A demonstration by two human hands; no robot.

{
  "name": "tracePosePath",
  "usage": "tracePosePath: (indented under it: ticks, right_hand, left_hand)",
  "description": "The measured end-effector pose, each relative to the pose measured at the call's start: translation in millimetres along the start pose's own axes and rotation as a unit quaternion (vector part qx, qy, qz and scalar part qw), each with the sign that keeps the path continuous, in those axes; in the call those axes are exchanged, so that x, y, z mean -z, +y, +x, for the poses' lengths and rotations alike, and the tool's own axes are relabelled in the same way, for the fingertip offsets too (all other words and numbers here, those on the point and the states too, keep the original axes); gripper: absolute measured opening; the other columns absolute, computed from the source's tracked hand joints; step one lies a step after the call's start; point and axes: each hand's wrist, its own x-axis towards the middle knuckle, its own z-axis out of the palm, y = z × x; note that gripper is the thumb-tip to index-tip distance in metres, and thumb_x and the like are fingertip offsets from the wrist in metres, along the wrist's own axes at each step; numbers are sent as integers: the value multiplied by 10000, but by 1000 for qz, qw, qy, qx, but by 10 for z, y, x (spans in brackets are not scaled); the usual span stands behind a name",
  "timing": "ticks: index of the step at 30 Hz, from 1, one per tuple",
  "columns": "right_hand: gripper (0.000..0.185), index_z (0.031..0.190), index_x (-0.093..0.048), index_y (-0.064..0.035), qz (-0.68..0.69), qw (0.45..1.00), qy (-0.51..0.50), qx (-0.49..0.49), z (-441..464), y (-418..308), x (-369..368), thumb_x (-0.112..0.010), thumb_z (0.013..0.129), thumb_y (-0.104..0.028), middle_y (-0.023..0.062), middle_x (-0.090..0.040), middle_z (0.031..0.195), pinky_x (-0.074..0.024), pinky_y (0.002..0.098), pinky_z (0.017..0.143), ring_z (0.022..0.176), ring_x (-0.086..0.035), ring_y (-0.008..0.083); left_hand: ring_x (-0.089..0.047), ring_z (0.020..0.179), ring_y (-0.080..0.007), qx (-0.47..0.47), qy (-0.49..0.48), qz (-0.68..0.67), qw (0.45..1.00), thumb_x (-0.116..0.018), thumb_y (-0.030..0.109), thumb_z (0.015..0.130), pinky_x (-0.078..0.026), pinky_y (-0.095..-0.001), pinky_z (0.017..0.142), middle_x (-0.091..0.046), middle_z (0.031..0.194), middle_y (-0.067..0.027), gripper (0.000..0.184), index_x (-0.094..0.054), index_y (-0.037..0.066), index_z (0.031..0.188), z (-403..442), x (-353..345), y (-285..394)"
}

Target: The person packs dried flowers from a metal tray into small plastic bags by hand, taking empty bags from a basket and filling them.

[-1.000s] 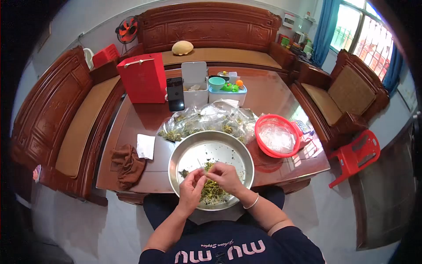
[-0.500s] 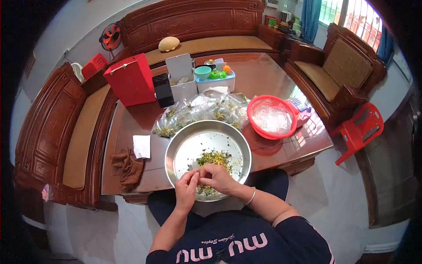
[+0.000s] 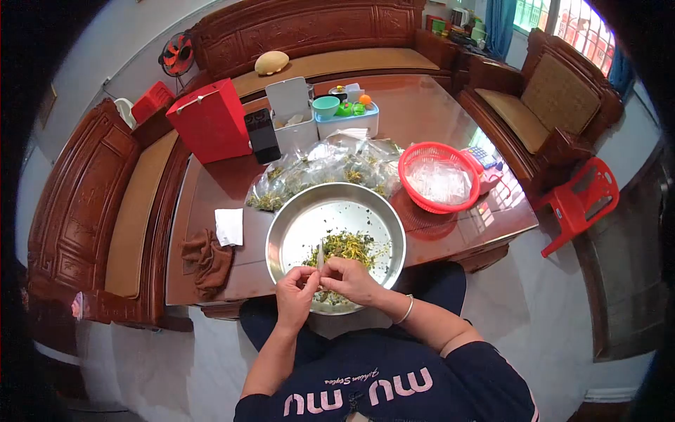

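Note:
A round metal pan (image 3: 281,232) stands at the near edge of the table, with a heap of green and yellow dried plant bits (image 3: 348,246) in it. Over its near part, my left hand (image 3: 296,292) and my right hand (image 3: 346,280) meet fingertip to fingertip. Between them a small, thin, pale translucent piece (image 3: 320,257) points upward; it looks like a little plastic bag. Both hands have their fingers pinched together. Behind the pan lie clear plastic bags (image 3: 316,169) of similar plant material. A red basket (image 3: 404,184) to the right holds clear plastic bags.
On the wooden table (image 3: 242,271) are a brown cloth (image 3: 206,264), white paper (image 3: 229,227), a red bag (image 3: 211,123), a black phone (image 3: 262,137), and a bin with a teal bowl (image 3: 325,106). A red plastic chair (image 3: 580,204) stands at the right.
The view has shifted, so the table contents appear further left and higher than in the oldest frame. My hands stay together over the pan, and the pale piece between them now stands more upright.

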Motion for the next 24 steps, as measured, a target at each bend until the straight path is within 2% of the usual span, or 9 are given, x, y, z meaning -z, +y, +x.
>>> tracePosePath:
  ticks: [3, 9, 13, 18, 24]
  right_hand:
    - [46, 723, -562, -34, 68, 996, -48, -26, -13, 18, 17, -589, 752, -57, 14, -554, 651, -373, 188, 509, 557, -471, 77]
    - [48, 710, -567, -33, 120, 990, -63, -49, -14, 69, -25, -562, 752, -56, 11, -558, 654, -362, 184, 505, 542, -452, 74]
    - [78, 650, -546, -38, 9, 1000, -1, 30, -37, -6, -10, -571, 718, -67, 17, -506, 588, -354, 206, 486, 516, -419, 104]
    - [75, 631, -534, -33, -38, 996, 86, 11, -8, 65, 53, -548, 702, -51, 19, -500, 586, -348, 221, 474, 501, -409, 112]
    - [66, 654, -523, -33, -122, 981, 126, 86, 12, 75, 110, -563, 700, -57, 20, -472, 582, -342, 236, 458, 488, -407, 124]
  left_hand:
    - [-499, 584, -74, 11, -4, 17, 1000, -571, 44, 791, -420, -186, 538, -582, 693, -29, 63, -598, -9, 814, -26, 29, 8]
    - [-465, 547, -69, 9, -24, 38, 999, -573, 40, 777, -392, -187, 514, -557, 650, -15, 39, -584, 3, 771, -38, 70, 83]
    - [-472, 546, -67, -36, -29, 112, 993, -551, 16, 779, -393, -169, 529, -551, 625, -10, 49, -574, 6, 738, -33, 78, 92]
    - [-393, 497, -74, -64, 28, 148, 987, -557, 11, 738, -347, -199, 473, -491, 588, 0, 37, -547, 17, 703, 7, 96, 51]
    - [-394, 494, -79, -15, 18, 111, 994, -548, 6, 725, -345, -204, 467, -481, 576, 1, 51, -529, 22, 681, 32, 104, 103]
